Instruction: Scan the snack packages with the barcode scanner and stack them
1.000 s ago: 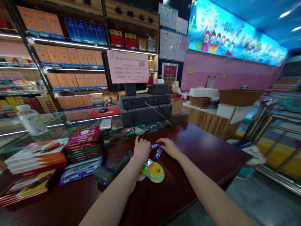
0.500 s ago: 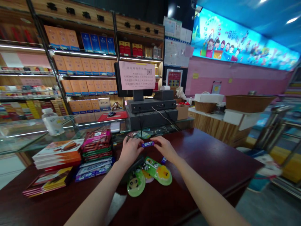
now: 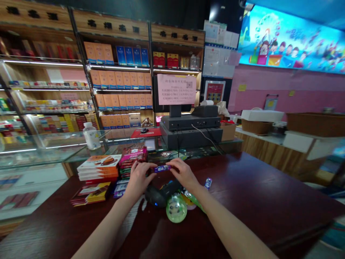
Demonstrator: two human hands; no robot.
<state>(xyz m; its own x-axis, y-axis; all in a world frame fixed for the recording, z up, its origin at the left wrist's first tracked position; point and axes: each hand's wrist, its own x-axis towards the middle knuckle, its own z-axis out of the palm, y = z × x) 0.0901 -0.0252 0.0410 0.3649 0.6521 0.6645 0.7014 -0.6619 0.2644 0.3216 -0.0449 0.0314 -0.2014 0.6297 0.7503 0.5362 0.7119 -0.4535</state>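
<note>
Between my two hands is a small purple roll of wrapped candy (image 3: 162,168), held level above the dark wooden table. My left hand (image 3: 140,177) pinches its left end, and my right hand (image 3: 183,173) pinches the right end. Below lies a black handheld barcode scanner (image 3: 156,197) with a blue light. Beside it are green packs with cartoon animals (image 3: 176,209), partly covered by my right forearm. A second purple candy roll (image 3: 208,183) rests on the table to the right of my right hand.
Stacked at left are orange-white boxes (image 3: 98,167), yellow-and-red packs (image 3: 93,194) and magenta bags (image 3: 134,154). Behind them a white bottle (image 3: 91,136) stands on the glass counter. A monitor with a pink sign (image 3: 176,90) and a cash drawer (image 3: 191,135) sit at the back.
My view has turned left, so the shelves and counter appear farther right. The candy roll stays pinched between both hands. The second roll now shows clear of my right hand.
</note>
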